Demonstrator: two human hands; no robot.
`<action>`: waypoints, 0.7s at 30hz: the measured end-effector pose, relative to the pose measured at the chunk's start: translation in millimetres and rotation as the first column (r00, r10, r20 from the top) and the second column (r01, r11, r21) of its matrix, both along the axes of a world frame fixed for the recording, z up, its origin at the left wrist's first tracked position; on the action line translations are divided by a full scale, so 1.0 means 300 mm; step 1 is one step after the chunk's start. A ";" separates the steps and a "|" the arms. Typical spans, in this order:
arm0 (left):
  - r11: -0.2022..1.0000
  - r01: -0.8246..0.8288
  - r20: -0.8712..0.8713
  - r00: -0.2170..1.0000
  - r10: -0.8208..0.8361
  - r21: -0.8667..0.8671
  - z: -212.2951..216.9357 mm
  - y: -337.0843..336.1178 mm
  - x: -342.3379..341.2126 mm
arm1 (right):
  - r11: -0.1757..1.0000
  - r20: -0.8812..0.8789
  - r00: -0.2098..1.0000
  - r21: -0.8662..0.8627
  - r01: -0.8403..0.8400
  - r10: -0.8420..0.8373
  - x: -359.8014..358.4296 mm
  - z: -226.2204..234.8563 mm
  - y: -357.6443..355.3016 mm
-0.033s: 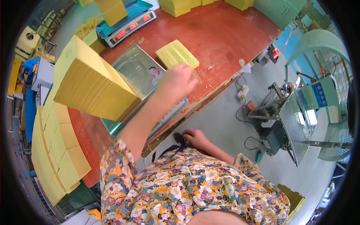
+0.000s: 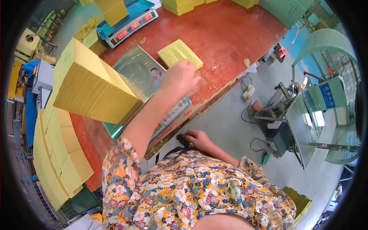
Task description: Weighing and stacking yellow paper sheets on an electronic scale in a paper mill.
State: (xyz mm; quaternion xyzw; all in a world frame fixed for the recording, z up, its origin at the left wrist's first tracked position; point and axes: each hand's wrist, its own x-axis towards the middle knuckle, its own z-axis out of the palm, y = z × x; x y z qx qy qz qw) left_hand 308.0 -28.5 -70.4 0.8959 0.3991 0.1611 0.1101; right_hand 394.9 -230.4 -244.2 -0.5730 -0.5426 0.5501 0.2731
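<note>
My left hand (image 2: 180,78) is closed, its fingers curled at the near edge of a low stack of embossed yellow paper (image 2: 177,53) on the red table. Its fingertips are hidden, so what they pinch, if anything, does not show. Under my left forearm is a scale with a clear tray (image 2: 138,69) and a keypad (image 2: 174,112). A tall, leaning stack of yellow paper (image 2: 97,86) stands on the scale's left part. By my waist, below the table edge, my right hand (image 2: 199,140) has its fingers curled against a dark rounded object (image 2: 183,140).
A second scale (image 2: 132,27) with lit red digits bears a yellow stack at the back left. More yellow stacks (image 2: 63,153) line the left side. To the right stand a metal-framed machine (image 2: 285,126) and a green chair (image 2: 326,46). A person in blue (image 2: 30,69) is far left.
My left hand has shifted slightly up and left by the low stack. The dark object at my right hand looks turned. The whole view has moved a little.
</note>
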 end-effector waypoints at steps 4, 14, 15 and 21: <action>0.993 -0.108 -0.307 0.948 0.088 -0.048 -0.101 0.148 0.111 | 0.997 -0.172 0.985 -0.075 -0.018 0.005 0.076 0.163 0.082; 0.970 -0.243 -0.234 0.943 0.238 0.008 -0.123 0.155 0.171 | 0.965 -0.503 0.849 -0.100 -0.244 0.163 0.437 0.264 0.347; 0.966 -0.260 -0.260 0.932 0.252 0.002 -0.119 0.152 0.172 | 0.949 -0.490 0.842 -0.085 -0.304 0.226 0.475 0.285 0.391; 0.942 -0.333 -0.198 0.927 0.320 -0.038 -0.106 0.147 0.176 | 0.860 -0.459 0.763 0.001 -0.511 0.454 0.643 0.295 0.590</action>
